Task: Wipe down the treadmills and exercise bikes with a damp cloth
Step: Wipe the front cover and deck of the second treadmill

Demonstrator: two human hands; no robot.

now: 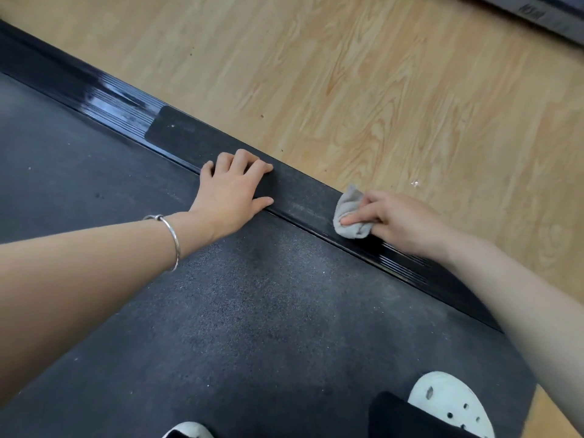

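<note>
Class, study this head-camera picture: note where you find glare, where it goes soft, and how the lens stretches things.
Head view: glare streaks the ribbed side rail at upper left; light is even, with soft shadows under the left hand and the right hand holding the cloth; the wide lens swells the left forearm at the edge; the dark machine base in the top right corner is blurred.

The right hand (401, 222) covers part of the cloth (349, 213). I can't read the blurred lettering on the machine (543, 17) cut off at the top corner. The white shoe (448, 403) runs off the bottom edge; the other shoe (189, 431) barely shows.
</note>
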